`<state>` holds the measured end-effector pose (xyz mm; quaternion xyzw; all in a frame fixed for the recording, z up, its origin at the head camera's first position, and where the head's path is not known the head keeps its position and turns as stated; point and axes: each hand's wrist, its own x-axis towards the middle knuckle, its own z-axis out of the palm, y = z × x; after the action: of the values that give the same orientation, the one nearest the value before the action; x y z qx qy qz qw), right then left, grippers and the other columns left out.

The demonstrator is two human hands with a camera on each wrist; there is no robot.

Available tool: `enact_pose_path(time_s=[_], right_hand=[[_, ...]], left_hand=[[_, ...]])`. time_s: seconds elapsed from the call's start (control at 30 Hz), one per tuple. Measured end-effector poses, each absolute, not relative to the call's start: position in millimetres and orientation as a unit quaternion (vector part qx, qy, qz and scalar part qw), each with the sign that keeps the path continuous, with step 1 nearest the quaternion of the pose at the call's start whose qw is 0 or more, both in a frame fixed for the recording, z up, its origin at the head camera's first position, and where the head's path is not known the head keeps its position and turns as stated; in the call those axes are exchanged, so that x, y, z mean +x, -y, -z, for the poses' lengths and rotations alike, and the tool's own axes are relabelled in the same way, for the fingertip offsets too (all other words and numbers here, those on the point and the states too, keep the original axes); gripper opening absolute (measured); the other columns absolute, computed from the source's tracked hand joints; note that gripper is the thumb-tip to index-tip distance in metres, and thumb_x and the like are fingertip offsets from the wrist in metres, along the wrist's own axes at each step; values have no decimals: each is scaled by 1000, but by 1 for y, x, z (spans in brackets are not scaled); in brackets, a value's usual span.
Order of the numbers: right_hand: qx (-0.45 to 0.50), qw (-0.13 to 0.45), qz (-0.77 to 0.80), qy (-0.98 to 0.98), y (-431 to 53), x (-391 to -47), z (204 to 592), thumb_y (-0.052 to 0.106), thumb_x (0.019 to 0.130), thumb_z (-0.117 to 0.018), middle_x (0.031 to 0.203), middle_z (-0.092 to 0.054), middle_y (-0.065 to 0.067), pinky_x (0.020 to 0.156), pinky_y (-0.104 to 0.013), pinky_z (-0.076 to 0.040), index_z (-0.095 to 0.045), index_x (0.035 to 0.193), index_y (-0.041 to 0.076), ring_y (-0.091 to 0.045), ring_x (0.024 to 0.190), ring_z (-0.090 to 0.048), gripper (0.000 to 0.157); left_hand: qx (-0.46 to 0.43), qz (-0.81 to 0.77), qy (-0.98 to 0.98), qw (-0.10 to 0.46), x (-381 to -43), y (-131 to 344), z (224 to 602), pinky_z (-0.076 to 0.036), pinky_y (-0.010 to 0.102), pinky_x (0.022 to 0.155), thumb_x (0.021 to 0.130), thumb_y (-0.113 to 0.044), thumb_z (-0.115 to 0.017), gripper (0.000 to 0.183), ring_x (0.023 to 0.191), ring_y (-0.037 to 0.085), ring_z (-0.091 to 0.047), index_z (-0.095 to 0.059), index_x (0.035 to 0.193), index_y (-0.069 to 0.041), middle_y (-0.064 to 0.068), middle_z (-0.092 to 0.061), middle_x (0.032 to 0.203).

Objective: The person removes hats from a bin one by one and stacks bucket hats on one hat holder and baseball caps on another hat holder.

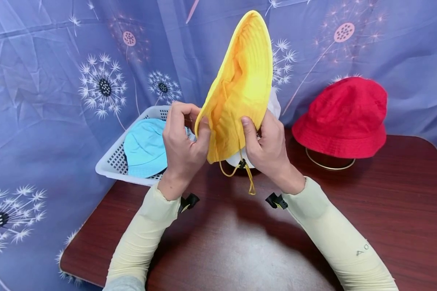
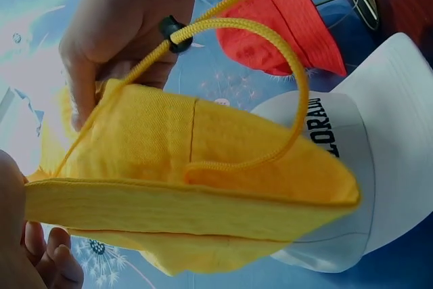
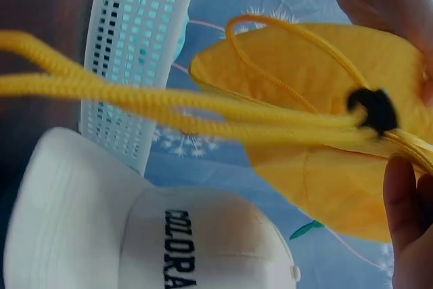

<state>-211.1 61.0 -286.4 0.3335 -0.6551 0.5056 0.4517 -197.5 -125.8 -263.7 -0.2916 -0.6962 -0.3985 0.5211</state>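
Observation:
Both hands hold up a yellow bucket hat (image 1: 255, 81), folded flat with its inside facing the head camera. My left hand (image 1: 185, 141) pinches its left edge between thumb and fingers. At the lower right, my right hand (image 1: 269, 147) grips the hat with the thumb pressed on the inner side. From the hat hangs a yellow drawstring (image 2: 291, 79) with a black cord lock (image 3: 373, 112). Directly behind the hat stands a white cap (image 3: 203, 235) with dark lettering, mostly hidden in the head view.
At the left a pale plastic basket (image 1: 111, 171) holds a light blue bucket hat (image 1: 145, 147). To the right, a red bucket hat (image 1: 346, 117) sits on a wire stand (image 1: 329, 166). Everything is on a dark wooden table (image 1: 218, 242), before a blue dandelion-print curtain (image 1: 51, 121).

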Motion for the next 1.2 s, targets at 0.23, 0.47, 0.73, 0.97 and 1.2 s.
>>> enact_pose_path(time_s=[0.23, 0.47, 0.73, 0.97, 1.2], right_hand=[[339, 488, -466, 655, -66, -213, 281, 3, 100, -65, 76, -55, -14, 63, -32, -41, -63, 99, -9, -25, 67, -52, 11], [334, 500, -464, 651, -73, -215, 277, 5, 100, -65, 76, -53, -14, 65, -33, -39, -63, 97, -8, -25, 68, -50, 14], [310, 522, -463, 645, -85, -219, 272, 11, 99, -66, 77, -54, -17, 69, -38, -40, -64, 96, -9, -29, 72, -51, 20], [290, 531, -478, 637, -97, -221, 269, 12, 97, -66, 79, -55, -21, 72, -35, -39, -64, 94, -11, -30, 73, -51, 23], [270, 531, -481, 644, -107, -220, 269, 13, 98, -67, 82, -58, -22, 73, -31, -38, -65, 97, -12, -28, 73, -50, 25]], left_hand=[[-271, 408, 685, 540, -198, 129, 261, -44, 29, 69, 100, -19, -60, 21, 77, 24, -52, -58, 98, 2, 16, -53, 90], [-266, 408, 673, 557, -198, 134, 257, -44, 28, 69, 99, -18, -60, 22, 77, 24, -53, -57, 99, 3, 17, -51, 89], [-258, 411, 658, 575, -199, 141, 251, -40, 29, 71, 101, -21, -61, 26, 77, 25, -50, -57, 99, 4, 18, -51, 90], [-252, 421, 651, 580, -200, 146, 249, -38, 31, 71, 105, -31, -60, 38, 78, 25, -48, -57, 99, 6, 19, -51, 91], [-245, 420, 650, 583, -202, 151, 247, -38, 31, 71, 106, -37, -60, 44, 79, 25, -48, -58, 99, 7, 20, -52, 92]])
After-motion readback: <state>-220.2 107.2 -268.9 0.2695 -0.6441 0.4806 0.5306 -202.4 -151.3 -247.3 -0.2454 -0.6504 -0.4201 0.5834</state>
